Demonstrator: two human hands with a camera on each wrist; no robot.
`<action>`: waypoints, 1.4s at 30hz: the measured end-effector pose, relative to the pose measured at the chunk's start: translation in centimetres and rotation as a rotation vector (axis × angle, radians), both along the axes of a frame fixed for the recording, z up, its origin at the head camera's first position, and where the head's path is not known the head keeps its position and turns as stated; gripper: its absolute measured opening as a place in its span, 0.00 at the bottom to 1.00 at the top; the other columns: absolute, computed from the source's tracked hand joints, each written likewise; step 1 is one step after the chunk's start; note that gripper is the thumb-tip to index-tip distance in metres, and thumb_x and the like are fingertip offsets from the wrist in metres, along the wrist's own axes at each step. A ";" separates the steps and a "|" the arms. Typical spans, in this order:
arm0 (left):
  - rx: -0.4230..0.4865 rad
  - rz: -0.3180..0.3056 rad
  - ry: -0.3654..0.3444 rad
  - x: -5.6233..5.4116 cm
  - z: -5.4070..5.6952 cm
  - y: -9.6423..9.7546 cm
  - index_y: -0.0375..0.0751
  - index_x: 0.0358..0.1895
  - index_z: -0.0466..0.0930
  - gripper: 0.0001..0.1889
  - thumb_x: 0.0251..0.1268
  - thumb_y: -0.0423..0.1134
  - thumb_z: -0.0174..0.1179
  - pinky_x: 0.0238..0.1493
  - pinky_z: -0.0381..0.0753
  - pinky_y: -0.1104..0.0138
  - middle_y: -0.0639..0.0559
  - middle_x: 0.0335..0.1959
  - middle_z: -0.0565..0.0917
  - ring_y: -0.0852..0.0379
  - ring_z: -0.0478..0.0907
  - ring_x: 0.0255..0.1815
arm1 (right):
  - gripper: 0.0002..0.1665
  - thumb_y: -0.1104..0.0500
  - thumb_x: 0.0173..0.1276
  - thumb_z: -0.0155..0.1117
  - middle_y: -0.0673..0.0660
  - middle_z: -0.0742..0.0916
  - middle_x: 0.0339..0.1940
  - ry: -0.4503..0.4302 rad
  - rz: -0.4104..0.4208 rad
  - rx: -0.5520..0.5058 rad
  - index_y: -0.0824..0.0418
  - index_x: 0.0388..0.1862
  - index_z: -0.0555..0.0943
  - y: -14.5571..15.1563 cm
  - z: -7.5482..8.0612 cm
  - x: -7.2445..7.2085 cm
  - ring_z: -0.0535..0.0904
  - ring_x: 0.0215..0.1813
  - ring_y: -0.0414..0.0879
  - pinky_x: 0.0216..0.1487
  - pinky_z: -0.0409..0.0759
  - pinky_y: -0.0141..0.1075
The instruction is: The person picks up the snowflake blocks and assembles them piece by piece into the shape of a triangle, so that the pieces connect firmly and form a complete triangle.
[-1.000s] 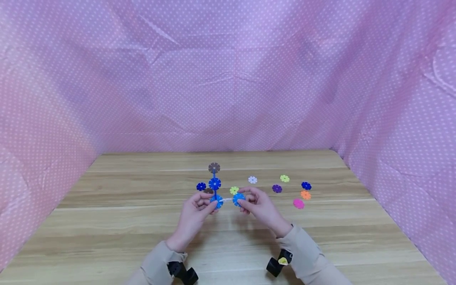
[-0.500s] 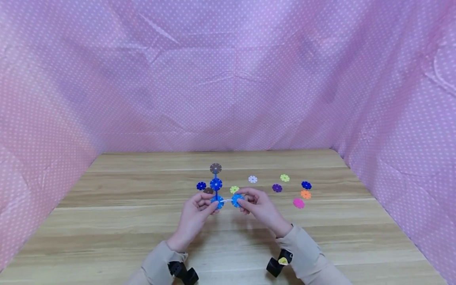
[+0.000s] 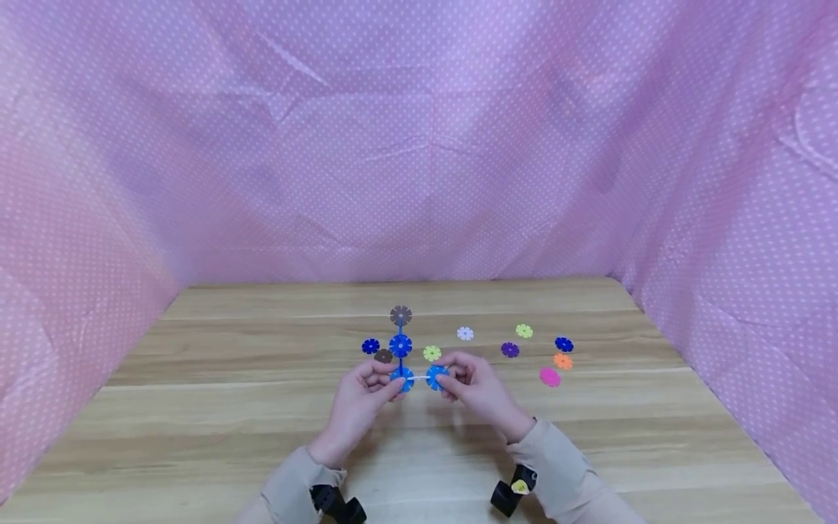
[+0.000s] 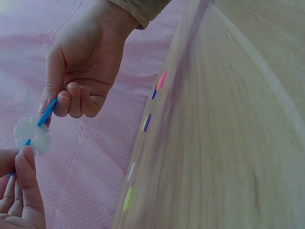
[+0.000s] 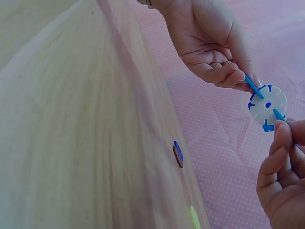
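Note:
My left hand pinches a light-blue notched disc between thumb and fingers. Away from me, that disc joins a chain with a blue disc and a grey-brown disc at its far end. In my right hand, thumb and fingers pinch another light-blue disc. Between the two light-blue discs sits a white disc, edge-on in the head view and face-on in the wrist views. Both light-blue discs meet its rim there. My fingers cover part of each held disc.
On the wooden table lie loose discs: dark blue, brown, lime and white. Farther right are purple, orange and pink ones, among others. A pink dotted cloth surrounds the table's back and sides.
The held chain has shifted slightly right and nearer me. My right hand's disc has come a little closer to the left one, narrowing the gap. Loose discs stay put.

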State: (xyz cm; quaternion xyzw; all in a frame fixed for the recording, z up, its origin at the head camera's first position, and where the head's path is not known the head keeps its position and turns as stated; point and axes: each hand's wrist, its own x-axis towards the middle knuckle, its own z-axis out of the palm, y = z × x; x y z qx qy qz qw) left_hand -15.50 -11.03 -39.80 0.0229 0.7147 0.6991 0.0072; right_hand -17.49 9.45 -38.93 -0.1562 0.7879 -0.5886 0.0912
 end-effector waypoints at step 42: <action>0.034 -0.041 -0.037 -0.1 -0.6 0.5 0.26 0.43 0.77 0.11 0.57 0.24 0.61 0.41 0.84 0.58 0.44 0.30 0.84 0.56 0.82 0.30 | 0.20 0.59 0.70 0.57 0.57 0.82 0.32 -0.005 0.100 0.047 0.67 0.58 0.74 2.8 -0.9 -0.1 0.78 0.36 0.46 0.40 0.81 0.37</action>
